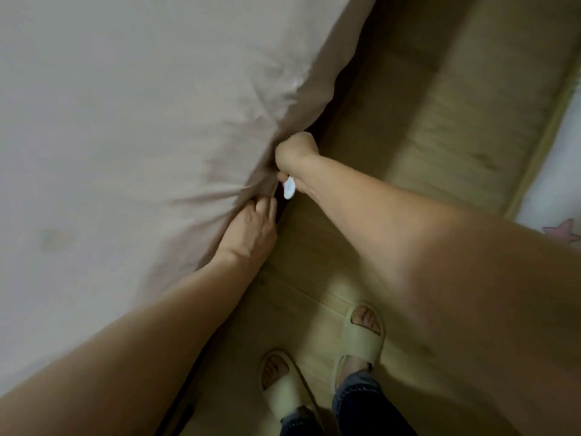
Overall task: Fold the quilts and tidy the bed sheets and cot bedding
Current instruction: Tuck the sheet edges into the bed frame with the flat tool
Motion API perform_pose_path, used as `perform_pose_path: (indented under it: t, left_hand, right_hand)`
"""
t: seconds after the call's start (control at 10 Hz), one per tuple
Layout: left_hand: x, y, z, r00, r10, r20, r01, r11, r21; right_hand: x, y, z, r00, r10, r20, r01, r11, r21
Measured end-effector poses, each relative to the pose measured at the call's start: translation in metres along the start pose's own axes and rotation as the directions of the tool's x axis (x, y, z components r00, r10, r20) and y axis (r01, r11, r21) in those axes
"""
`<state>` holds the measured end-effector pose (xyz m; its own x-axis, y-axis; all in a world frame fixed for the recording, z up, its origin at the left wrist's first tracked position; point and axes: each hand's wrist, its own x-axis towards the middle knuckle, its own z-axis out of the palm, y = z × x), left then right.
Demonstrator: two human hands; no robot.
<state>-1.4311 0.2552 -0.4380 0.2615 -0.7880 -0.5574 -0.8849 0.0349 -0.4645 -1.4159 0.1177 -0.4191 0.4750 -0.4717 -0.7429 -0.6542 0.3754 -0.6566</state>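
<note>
We stand beside the bed, looking down its edge, where a pale pinkish-beige bed sheet (125, 105) covers the mattress and fills the left half of the view. Our left hand (248, 228) lies at the sheet's edge with its fingers curled into a bunch of the fabric, and creases fan out across the sheet from that spot. Just above it, our right hand (295, 152) is balled into a fist on the same edge, gripping the sheet where it drops over the side of the mattress; a small white object (289, 188) shows just below that fist, too blurred for us to say what it is or whether the fingers hold it. The two hands are close together but not touching. Below us is a light wooden floor (424, 121), and our feet in beige slide sandals (361, 338) stand near the bed. At the far right edge a white fabric with a pink star (562, 231) is visible.
</note>
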Motion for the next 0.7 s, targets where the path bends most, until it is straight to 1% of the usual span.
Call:
perform_pose_path:
  t: [0.1,0.2,0.3,0.4,0.5,0.6,0.7]
  left_hand:
    - [-0.002,0.001,-0.001,0.998,0.052,0.042,-0.058,0.987,0.15]
    - [0.003,0.0,-0.005,0.997,0.052,0.065,-0.064,0.979,0.193]
    - [-0.001,0.014,0.001,0.991,0.025,0.132,-0.036,0.996,0.083]
    - [-0.008,0.019,0.008,0.99,-0.039,0.138,0.024,0.994,0.104]
    - [-0.016,0.028,0.013,0.99,-0.086,0.113,0.084,0.996,0.02]
    - [-0.016,0.035,0.031,0.984,-0.138,0.114,0.161,0.959,-0.234]
    - [-0.015,0.041,0.054,0.974,-0.171,0.149,0.218,0.891,-0.398]
  right_hand:
    - [-0.024,0.025,-0.029,0.998,0.043,-0.039,-0.041,0.998,0.042]
    - [-0.05,0.048,-0.049,0.999,0.032,-0.032,-0.031,0.999,0.042]
    - [-0.065,0.067,-0.056,0.999,-0.006,-0.041,0.007,1.0,0.029]
    - [-0.078,0.073,-0.051,0.998,-0.019,-0.067,0.025,0.996,0.085]
    - [-0.095,0.086,-0.044,0.995,-0.038,-0.09,0.045,0.996,0.083]
    - [-0.108,0.106,-0.041,0.99,-0.008,-0.138,0.024,0.993,0.117]
    - [-0.118,0.123,-0.037,0.989,0.032,-0.143,-0.013,0.991,0.13]
